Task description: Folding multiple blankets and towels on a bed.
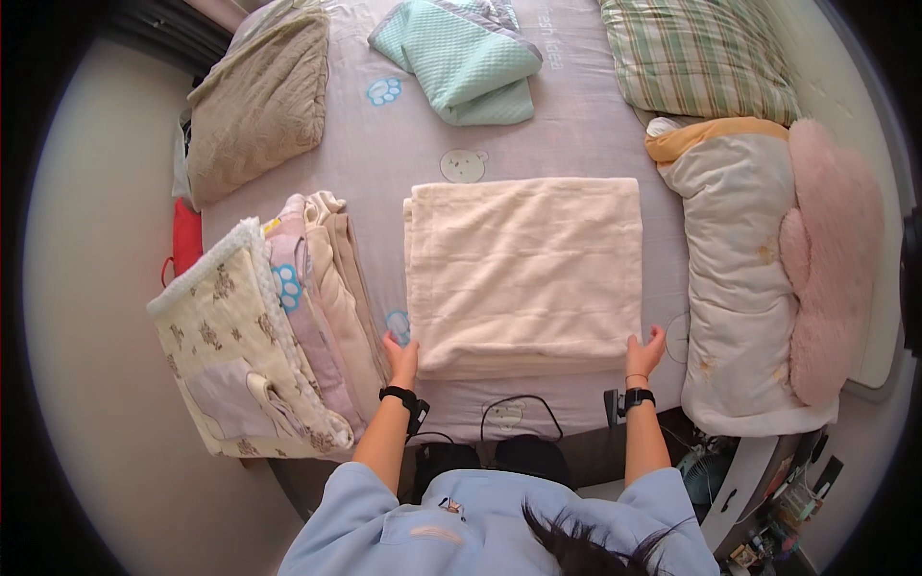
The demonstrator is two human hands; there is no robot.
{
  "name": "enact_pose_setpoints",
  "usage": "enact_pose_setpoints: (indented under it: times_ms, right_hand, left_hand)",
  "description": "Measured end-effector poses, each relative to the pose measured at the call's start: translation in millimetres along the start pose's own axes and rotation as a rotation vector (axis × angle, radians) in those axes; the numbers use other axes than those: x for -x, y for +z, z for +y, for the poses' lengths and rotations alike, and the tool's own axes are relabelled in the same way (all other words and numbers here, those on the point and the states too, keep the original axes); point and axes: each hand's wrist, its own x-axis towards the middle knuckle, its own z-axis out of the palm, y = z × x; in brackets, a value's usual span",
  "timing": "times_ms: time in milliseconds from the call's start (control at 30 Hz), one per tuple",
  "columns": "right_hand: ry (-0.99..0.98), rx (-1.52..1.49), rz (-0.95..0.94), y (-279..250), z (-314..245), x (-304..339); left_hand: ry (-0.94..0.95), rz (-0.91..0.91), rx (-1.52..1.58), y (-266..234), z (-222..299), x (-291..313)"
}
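Note:
A cream folded blanket (525, 274) lies flat on the bed in front of me, its layered edges showing on the left and near sides. My left hand (402, 361) touches its near left corner, thumb spread outward from the fingers. At the near right corner, my right hand (644, 354) rests against the edge, its thumb also standing apart. Both hands look open, though some fingertips are hidden by the blanket. Left of it stands a stack of folded bedding (322, 298), with a floral, fleece-edged blanket (226, 317) leaning outermost.
On the far bed lies a mint quilted cloth (466, 72). A beige pillow (264, 106) sits far left, a plaid pillow (706, 58) far right. Along the right are a white rolled quilt (735, 278) and a pink fluffy cushion (831, 269). A black cable (519, 397) loops near me.

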Motion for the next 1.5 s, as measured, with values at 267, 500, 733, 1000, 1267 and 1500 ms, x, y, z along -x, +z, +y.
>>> enact_pose_setpoints:
  times_ms: [267,500,733,1000,1267,1500]
  right_hand:
    - [0.162,-0.126,-1.652,70,-122,-32]
    - [0.450,-0.184,-1.930,91,-132,-58]
    - [0.398,-0.190,-1.952,101,-135,-63]
    - [0.318,-0.242,-1.642,75,-123,-37]
    - [1.106,-1.552,-1.295,-10,-112,15]
    - [0.726,-0.925,-1.303,-35,-128,8]
  left_hand:
    - [0.813,0.012,-0.233,111,262,-100]
    - [0.909,0.156,-0.644,192,401,-162]
    - [0.840,0.185,-0.394,201,424,-221]
    - [0.019,-0.679,1.343,50,391,-52]
    - [-0.379,-0.488,0.877,-11,55,95]
    - [-0.526,-0.471,1.032,-2,-17,62]
